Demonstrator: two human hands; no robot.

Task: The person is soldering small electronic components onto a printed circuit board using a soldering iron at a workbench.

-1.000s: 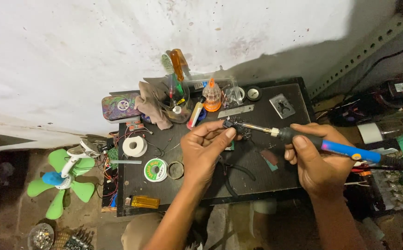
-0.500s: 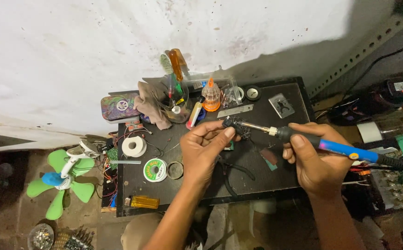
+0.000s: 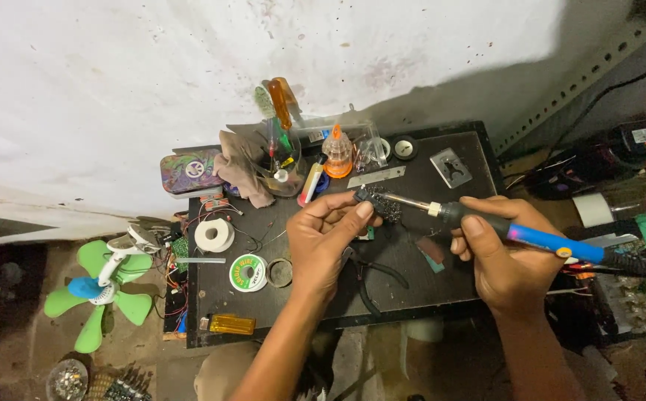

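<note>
My right hand [image 3: 505, 256] grips a blue-handled soldering iron [image 3: 538, 239] whose metal tip points left. The tip meets a small dark part [image 3: 385, 206] that my left hand [image 3: 327, 241] pinches between thumb and fingers, above a small black worktable [image 3: 442, 286]. What the part is cannot be told. Black pliers [image 3: 371, 275] lie on the table just under my left hand.
On the table lie a green solder spool [image 3: 249, 272], a white tape roll [image 3: 214, 235], a metal ring [image 3: 280, 272], an orange-capped bottle [image 3: 336, 152], a clear cup of tools [image 3: 282, 156] and a rag [image 3: 241, 167]. A green toy fan [image 3: 104, 293] lies left on the floor; cables and boards crowd the right.
Both hands have stayed nearly still; the iron's tip remains at the small part in my left hand.
</note>
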